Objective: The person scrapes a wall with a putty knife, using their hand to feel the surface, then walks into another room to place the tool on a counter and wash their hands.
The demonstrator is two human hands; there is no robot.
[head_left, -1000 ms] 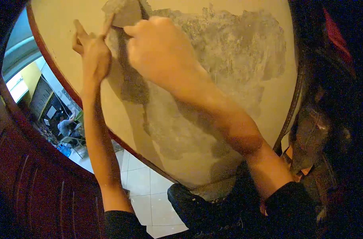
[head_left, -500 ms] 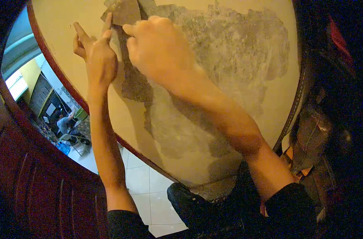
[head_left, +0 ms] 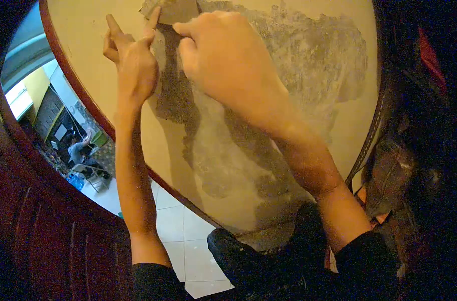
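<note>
A large cream panel [head_left: 138, 135] with rough grey patches [head_left: 318, 55] fills the middle of the view. At its top, a thin greyish-brown flap [head_left: 180, 11] lies at the upper end of a darker strip [head_left: 174, 98]. My right hand [head_left: 228, 60] is closed, thumb and bent forefinger pinched at the flap's lower edge; part of the grip is hidden behind the knuckles. To its left, my left hand [head_left: 135, 65] has its fingers spread, one fingertip resting at the flap's left side and the others over the cream surface.
A reddish-brown edge [head_left: 83, 95] borders the panel on the left. Beyond it, a person [head_left: 78, 150] sits on a chair near a green bucket [head_left: 99, 139]. White floor tiles [head_left: 198, 251] show below. Dark, creased material [head_left: 394, 160] stands at the right.
Both hands have shifted right and slightly up in view, and the flap has moved with them. The left hand keeps its spread fingers and the right its pinch.
</note>
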